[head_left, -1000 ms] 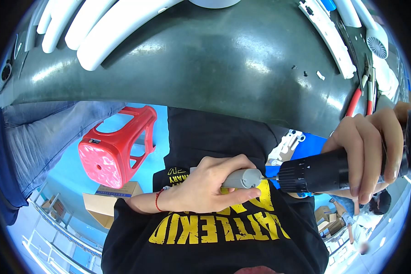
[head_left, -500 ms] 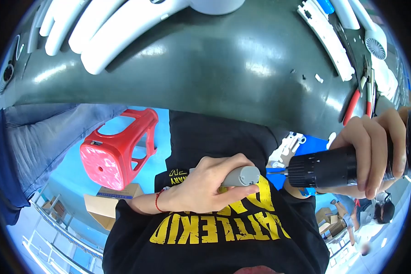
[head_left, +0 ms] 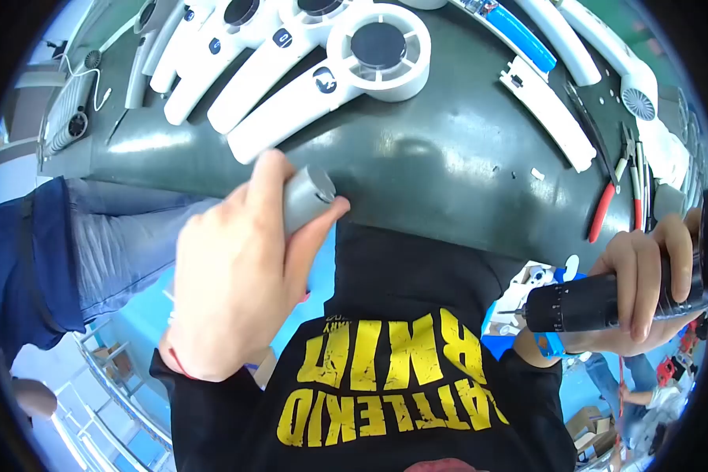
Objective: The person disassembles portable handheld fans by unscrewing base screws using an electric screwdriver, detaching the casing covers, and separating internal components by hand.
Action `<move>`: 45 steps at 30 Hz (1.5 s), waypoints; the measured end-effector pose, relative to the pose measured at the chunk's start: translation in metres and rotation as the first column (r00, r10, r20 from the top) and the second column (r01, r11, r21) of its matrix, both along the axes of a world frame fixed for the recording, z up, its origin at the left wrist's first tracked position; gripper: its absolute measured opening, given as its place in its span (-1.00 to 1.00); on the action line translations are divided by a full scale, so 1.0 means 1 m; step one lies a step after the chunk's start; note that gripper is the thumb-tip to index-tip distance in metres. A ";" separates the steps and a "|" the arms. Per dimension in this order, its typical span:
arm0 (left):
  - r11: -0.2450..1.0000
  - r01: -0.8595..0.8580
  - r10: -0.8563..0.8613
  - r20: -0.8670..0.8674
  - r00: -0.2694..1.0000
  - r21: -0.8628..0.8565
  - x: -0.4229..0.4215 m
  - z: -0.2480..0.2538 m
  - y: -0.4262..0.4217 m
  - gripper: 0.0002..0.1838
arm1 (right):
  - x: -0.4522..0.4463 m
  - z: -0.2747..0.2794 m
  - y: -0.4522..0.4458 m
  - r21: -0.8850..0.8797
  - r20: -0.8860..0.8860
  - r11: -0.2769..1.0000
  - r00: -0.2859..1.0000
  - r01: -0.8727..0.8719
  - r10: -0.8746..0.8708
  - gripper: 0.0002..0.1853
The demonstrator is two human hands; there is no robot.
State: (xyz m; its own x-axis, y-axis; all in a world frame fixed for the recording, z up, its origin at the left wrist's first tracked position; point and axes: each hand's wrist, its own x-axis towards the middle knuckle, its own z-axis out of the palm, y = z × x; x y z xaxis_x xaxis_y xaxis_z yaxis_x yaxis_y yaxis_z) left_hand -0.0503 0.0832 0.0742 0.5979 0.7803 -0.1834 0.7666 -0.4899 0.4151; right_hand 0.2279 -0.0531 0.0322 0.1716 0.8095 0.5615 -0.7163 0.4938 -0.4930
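1. Two hands are at work, each gripping one thing. The left hand point(head_left: 236, 259) clasps a gray part point(head_left: 311, 193) between thumb and fingers, one end facing out.
2. The right hand point(head_left: 645, 275) wraps the black driver point(head_left: 582, 303), whose bit point(head_left: 511, 312) points left and touches nothing.
3. Since a second ago the left hand has swung away from the driver toward the desk point(head_left: 448, 157), so gray part and bit are now well apart; driving looks paused, I judge.
4. The gray part shows against the desk's near edge; whether it is over the surface I cannot tell. Its facing end has no screw that I can make out.
5. Beyond it, the nearest fan point(head_left: 344, 86) lies with its handle end just past the left hand's fingers, limiting movement that way.
6. Rightward there is more room, up to the white shell point(head_left: 554, 122), with small scraps point(head_left: 536, 173) near it.
7. Red-handled pliers point(head_left: 602, 211) lie by the desk's right edge, beyond the driver.
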 end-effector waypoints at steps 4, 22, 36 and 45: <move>0.966 0.258 -0.249 -0.327 0.912 -0.016 0.003 -0.004 0.015 -0.72 | -0.010 0.014 0.003 -0.109 0.116 0.987 0.987 0.120 -0.108 -0.71; 0.956 0.285 -0.293 -0.268 0.918 -0.069 0.006 0.020 0.018 -0.65 | -0.035 0.011 -0.002 -0.275 -0.072 0.930 0.960 0.243 -0.272 -0.57; 0.892 0.307 -0.238 0.233 0.943 -0.332 -0.009 0.017 0.000 -0.60 | -0.031 0.011 -0.007 -0.332 0.389 0.849 0.880 0.411 -0.274 -0.19; 0.535 0.293 0.223 0.467 0.856 -0.792 -0.021 -0.012 0.003 -0.74 | -0.011 0.057 0.017 -0.563 0.747 0.543 0.664 0.623 0.013 -0.26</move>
State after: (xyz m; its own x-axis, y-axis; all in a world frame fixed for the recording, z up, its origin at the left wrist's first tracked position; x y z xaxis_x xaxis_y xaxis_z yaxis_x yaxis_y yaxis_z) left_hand -0.0717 0.0859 0.0625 0.8182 0.4018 -0.4113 0.3356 0.2470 0.9090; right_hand 0.2171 -0.0360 0.0888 0.3863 0.9132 -0.1297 0.0357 -0.1553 -0.9872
